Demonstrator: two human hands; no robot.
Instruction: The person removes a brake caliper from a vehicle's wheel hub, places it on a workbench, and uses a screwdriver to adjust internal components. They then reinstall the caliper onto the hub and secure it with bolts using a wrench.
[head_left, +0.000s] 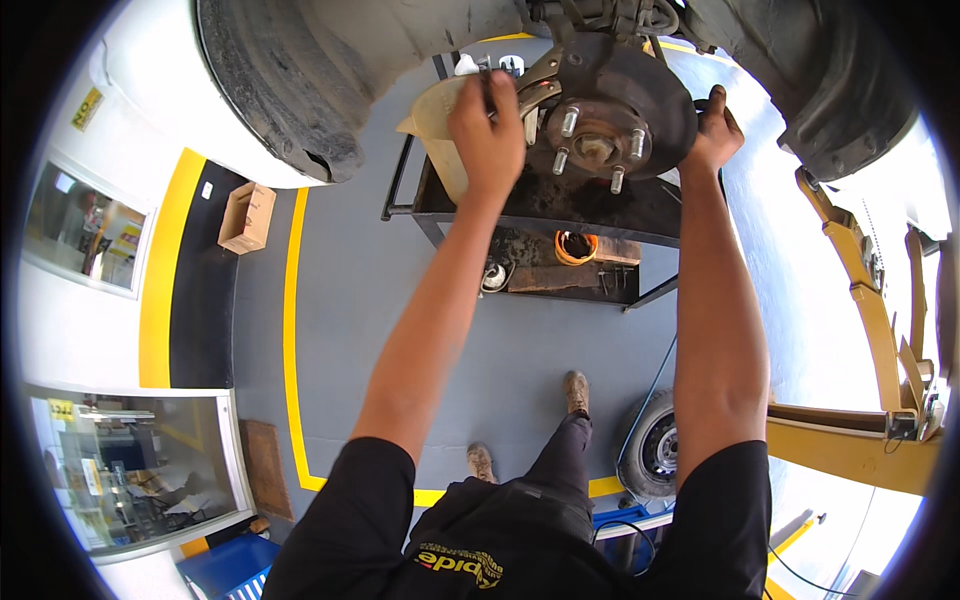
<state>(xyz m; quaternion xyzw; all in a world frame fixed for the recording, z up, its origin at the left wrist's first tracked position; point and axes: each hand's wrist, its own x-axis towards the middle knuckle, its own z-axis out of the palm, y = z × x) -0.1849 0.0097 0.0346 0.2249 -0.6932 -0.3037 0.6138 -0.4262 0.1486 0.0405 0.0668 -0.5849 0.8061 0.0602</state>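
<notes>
Under a raised car, a wheel hub [597, 148] with several bare studs faces me, and a dark round brake plate [660, 95] spreads behind it. My left hand [487, 135] is closed round the handles of locking pliers [541, 80], whose jaws meet the plate's upper left side. My right hand [714, 132] grips the plate's right edge, thumb up, with most of its fingers hidden behind. A pale plastic container [440, 130] stands just left of my left hand.
Below the hub stands a black metal workbench [590, 225]; its lower shelf holds an orange-rimmed tub [576, 248] and tools. Wheel-arch liners [290, 80] flank the hub. A wheel [655, 445] lies by my feet, a yellow lift arm [860, 445] at right, a cardboard box [247, 217] at left.
</notes>
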